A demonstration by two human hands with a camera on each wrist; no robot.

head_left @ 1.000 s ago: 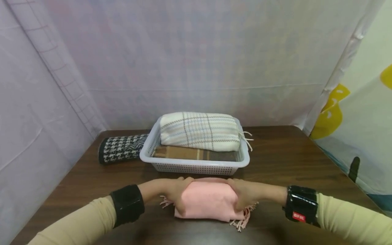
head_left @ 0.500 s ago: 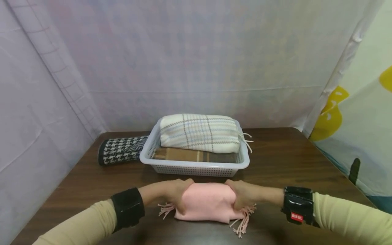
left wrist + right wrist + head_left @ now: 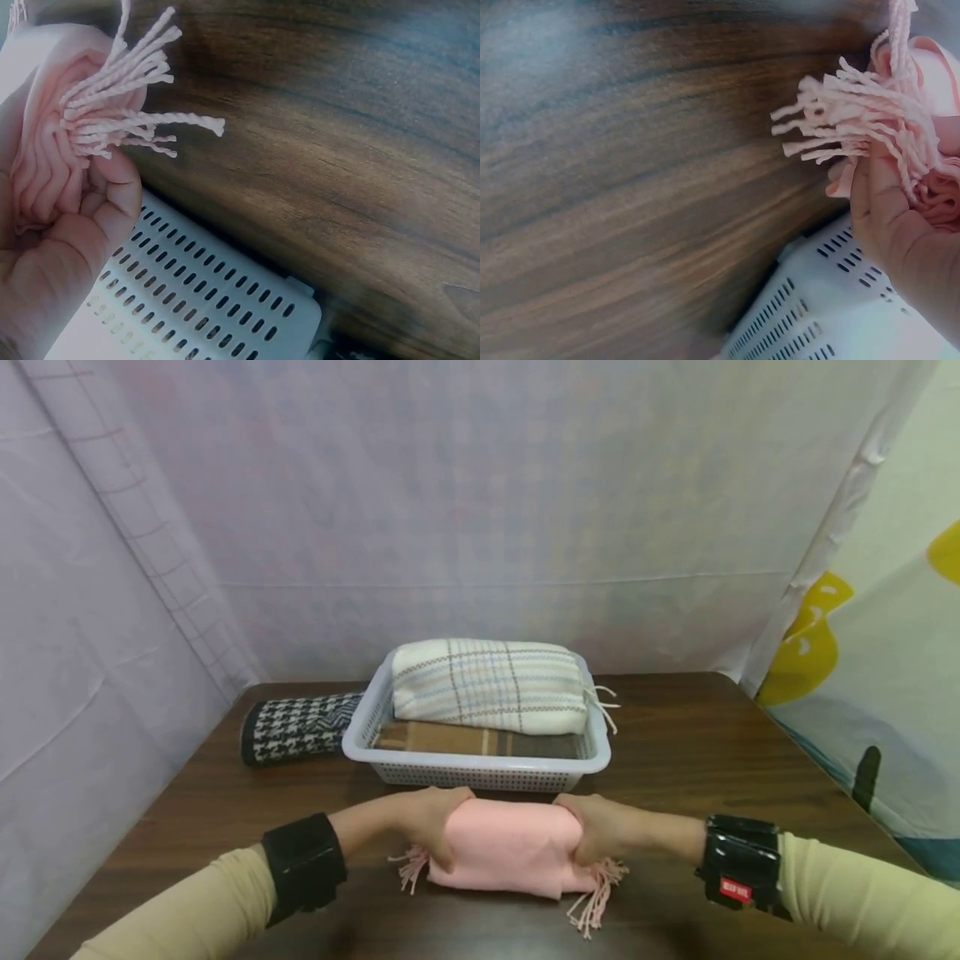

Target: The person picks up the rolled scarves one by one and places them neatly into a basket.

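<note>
A pink fringed scarf [image 3: 510, 847], folded into a thick roll, is in front of the basket in the head view. My left hand [image 3: 431, 822] grips its left end, with fingers curled round the layered folds in the left wrist view. At the other end my right hand [image 3: 603, 827] grips the roll in the same way. Pale pink tassels [image 3: 127, 112] stick out past the left hand, and more fringe [image 3: 855, 116] hangs beside the right fingers in the right wrist view. The scarf's underside is hidden.
Behind the scarf stands a white perforated plastic basket [image 3: 480, 762]. Inside lie a white plaid scarf [image 3: 491, 685] and a brown plaid scarf [image 3: 450, 737]. A black-and-white houndstooth roll [image 3: 292, 728] lies left of the basket on the dark wooden table [image 3: 690, 752]. Cloth walls surround the table.
Both hands keep hold of the pink scarf. Over the last half second they have raised it slightly toward the basket in the head view; its fringe hangs lower than a second ago.
</note>
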